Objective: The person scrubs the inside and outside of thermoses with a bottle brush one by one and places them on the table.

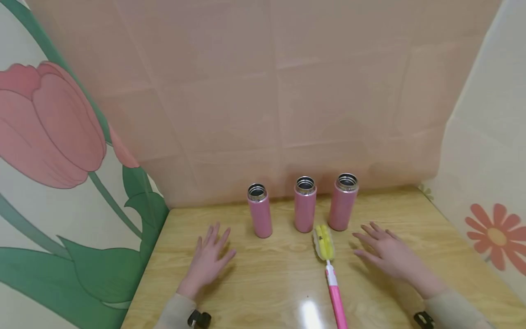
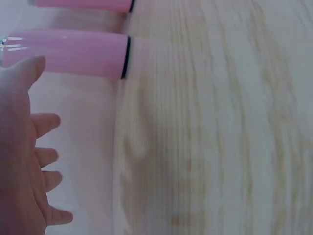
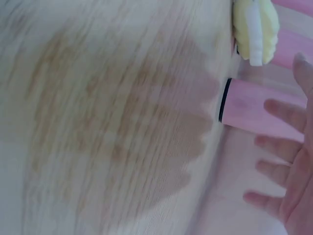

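Three pink bottles without lids stand upright in a row near the back of the table: a left bottle, a middle bottle and a right bottle. In front of them lies a bottle brush with a yellow sponge head and a pink handle. My left hand is held with fingers spread, left of the left bottle and apart from it. Holding nothing, my right hand has its fingers spread to the right of the brush, nearest the right bottle.
The wooden table backs onto a brownish-pink creased sheet. A wall with a painted tulip borders the left side. To the right is a pale wall with a red flower.
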`<state>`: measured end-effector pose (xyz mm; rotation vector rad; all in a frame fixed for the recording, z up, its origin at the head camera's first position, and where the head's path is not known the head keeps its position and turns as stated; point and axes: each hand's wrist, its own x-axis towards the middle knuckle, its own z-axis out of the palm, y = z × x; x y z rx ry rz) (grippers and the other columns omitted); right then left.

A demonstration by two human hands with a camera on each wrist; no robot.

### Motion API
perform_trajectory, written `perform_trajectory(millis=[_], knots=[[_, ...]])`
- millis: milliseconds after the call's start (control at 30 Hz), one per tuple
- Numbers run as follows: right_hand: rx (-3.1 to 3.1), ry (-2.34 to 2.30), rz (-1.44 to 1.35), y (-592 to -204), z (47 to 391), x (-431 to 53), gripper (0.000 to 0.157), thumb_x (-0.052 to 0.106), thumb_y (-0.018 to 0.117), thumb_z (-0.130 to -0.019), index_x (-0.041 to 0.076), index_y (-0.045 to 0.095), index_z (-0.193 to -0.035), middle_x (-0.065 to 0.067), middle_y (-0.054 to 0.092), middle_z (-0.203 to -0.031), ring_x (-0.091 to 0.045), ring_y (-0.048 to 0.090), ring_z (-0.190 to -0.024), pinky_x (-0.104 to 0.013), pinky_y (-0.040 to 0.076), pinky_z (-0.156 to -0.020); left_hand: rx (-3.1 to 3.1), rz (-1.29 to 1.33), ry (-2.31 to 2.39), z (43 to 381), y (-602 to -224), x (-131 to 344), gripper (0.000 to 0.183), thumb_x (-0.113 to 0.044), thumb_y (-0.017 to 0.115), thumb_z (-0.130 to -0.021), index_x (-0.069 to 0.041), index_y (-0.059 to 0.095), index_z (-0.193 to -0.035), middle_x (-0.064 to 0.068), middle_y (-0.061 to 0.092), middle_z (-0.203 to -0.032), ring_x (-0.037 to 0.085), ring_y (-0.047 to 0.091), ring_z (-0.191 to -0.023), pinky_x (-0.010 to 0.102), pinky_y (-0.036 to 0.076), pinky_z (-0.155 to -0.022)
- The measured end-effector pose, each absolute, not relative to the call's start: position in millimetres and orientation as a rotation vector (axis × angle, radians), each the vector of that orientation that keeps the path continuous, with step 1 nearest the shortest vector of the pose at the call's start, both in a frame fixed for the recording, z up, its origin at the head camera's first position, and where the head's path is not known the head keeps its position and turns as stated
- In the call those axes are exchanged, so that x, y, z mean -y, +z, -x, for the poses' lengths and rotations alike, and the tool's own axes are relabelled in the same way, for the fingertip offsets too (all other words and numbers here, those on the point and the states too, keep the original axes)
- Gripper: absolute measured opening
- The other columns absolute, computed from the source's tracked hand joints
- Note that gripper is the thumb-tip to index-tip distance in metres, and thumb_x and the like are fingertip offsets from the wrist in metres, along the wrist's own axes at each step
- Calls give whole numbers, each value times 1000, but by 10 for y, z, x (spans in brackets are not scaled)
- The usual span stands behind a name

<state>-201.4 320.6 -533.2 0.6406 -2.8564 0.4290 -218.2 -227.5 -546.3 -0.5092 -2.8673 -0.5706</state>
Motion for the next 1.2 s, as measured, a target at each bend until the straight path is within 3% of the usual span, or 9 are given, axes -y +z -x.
perform_trajectory(millis=[67,133,367,500,667,800,967,1067,1200], knots=[[2826,429,-675,-5313,2018,-3201,50,46,71,-103,12,71,-140,-26,62,-145,-54,54,-135,-75,43,-107,2853,511,-645,2176,-5444,2275,68,-51,59,-108,-13,45,-164,16,20,-175,43,23,-159,73,20,-122],[2811,450,-685,-5297,2008,-3195,43,41,73,-102,12,75,-135,-21,70,-136,-49,64,-126,-70,51,-102,2824,508,-732,2176,-5430,2265,65,-49,59,-109,-10,50,-160,17,30,-172,43,32,-156,69,27,-122],[2800,499,-709,-5247,1960,-3124,33,37,78,-99,20,79,-128,-3,80,-115,-27,76,-103,-54,62,-88,2668,499,-1117,2173,-5370,2188,50,-37,60,-111,-6,62,-149,14,51,-161,39,48,-147,58,36,-121],[2797,562,-801,-5216,1938,-3044,34,36,79,-99,19,79,-128,3,80,-112,-12,75,-93,-43,64,-79,2544,547,-1268,2185,-5353,2119,42,-24,60,-111,-1,64,-146,18,59,-152,39,54,-142,59,41,-118],[2734,703,-944,-5206,1913,-2939,37,28,84,-95,15,78,-129,1,80,-114,-8,74,-90,-37,64,-76,2454,522,-1450,2189,-5307,2008,37,-19,61,-110,-3,67,-143,15,68,-143,34,65,-130,51,53,-108],[2707,826,-1047,-5232,1910,-2872,41,23,88,-91,12,77,-130,-1,80,-114,-8,74,-89,-34,64,-75,2426,469,-1611,2191,-5266,1918,39,-24,57,-113,-3,67,-144,14,69,-141,33,67,-128,40,53,-108],[2712,930,-1156,-5276,1910,-2793,41,19,88,-90,10,77,-128,-2,79,-114,-8,74,-90,-32,64,-75,2361,469,-1791,2205,-5259,1822,40,-23,52,-115,2,64,-145,20,65,-146,39,64,-130,35,50,-110],[2689,949,-1200,-5298,1905,-2753,42,17,91,-87,10,77,-127,-1,79,-115,-9,75,-89,-33,64,-74,2326,482,-1859,2225,-5270,1774,41,-21,50,-115,4,63,-144,22,64,-145,40,64,-129,36,51,-109],[2680,954,-1211,-5304,1883,-2711,45,19,93,-85,10,77,-126,1,79,-116,-8,74,-90,-33,64,-75,2282,489,-1932,2243,-5274,1719,42,-19,47,-116,8,62,-143,22,65,-144,45,64,-128,44,53,-108]])
